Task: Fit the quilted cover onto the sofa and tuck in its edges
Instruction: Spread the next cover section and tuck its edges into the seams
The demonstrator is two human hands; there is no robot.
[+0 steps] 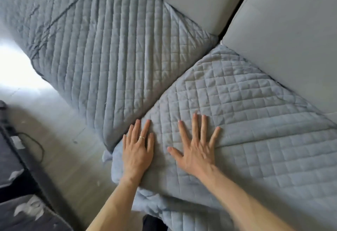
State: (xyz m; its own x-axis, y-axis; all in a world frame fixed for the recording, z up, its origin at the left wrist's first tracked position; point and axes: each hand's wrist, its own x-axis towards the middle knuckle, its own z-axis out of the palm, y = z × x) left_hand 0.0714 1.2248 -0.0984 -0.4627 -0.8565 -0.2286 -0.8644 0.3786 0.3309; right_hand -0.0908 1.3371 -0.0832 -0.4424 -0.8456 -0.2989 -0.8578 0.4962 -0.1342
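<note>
The sofa (pixel 291 39) fills most of the view. Two plain grey back cushions show along the top and right, with a dark gap between them at the corner.

The quilted cover (pixel 246 121) lies over the sofa's seat and spans two seat cushions. It is pale blue-grey and soft, with light wrinkles. On the left cushion the stitching runs in long parallel lines, which change to small squares towards the back. On the right cushion it is a grid of small squares throughout. The cover dips into the crease between the two seats. At its far edge it meets the foot of the back cushions. At the front, near the person, it hangs off the seat in loose, bunched folds.

A pale floor (pixel 63 148) lies to the left, with a bright patch of light on it. One dark piece of furniture (pixel 18 176) stands at the lower left.

Two bare hands rest flat on the right seat. The left hand (pixel 137 150) is just beside the crease, its fingers (pixel 145 128) straight and close together. The right hand (pixel 196 150) is just beside it, its fingers (pixel 195 126) spread wide. Neither hand grips anything.

One dark cable (pixel 39 145) loops on the floor. One ring (pixel 142 137) sits on a left finger.
</note>
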